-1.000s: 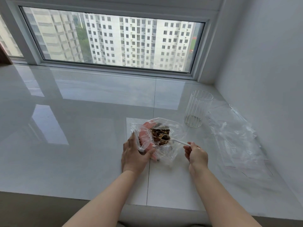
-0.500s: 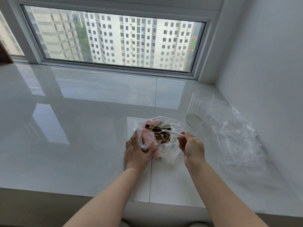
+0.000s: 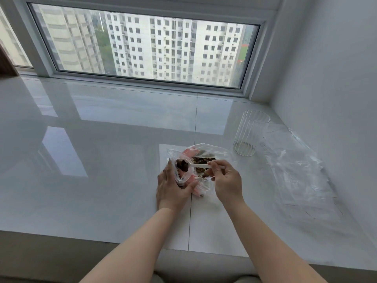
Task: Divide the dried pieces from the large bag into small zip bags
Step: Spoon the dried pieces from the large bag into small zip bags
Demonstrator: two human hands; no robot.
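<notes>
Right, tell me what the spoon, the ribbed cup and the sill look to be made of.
Spoon: white, opaque, thin and matte; it looks like disposable plastic.
Ribbed cup: clear with vertical ridges and a bright rim; glass or hard clear plastic, the picture cannot settle which.
Sill: glossy pale slabs with a thin joint line, mirroring the window; probably polished tile or stone.

Open sill (image 3: 102,160) leftward, ribbed glass (image 3: 252,135) and loose bags (image 3: 295,176) crowding right

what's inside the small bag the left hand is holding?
Dark dried pieces at the mouth of the small bag, under the spoon tip. The left hand covers its lower part.
</notes>
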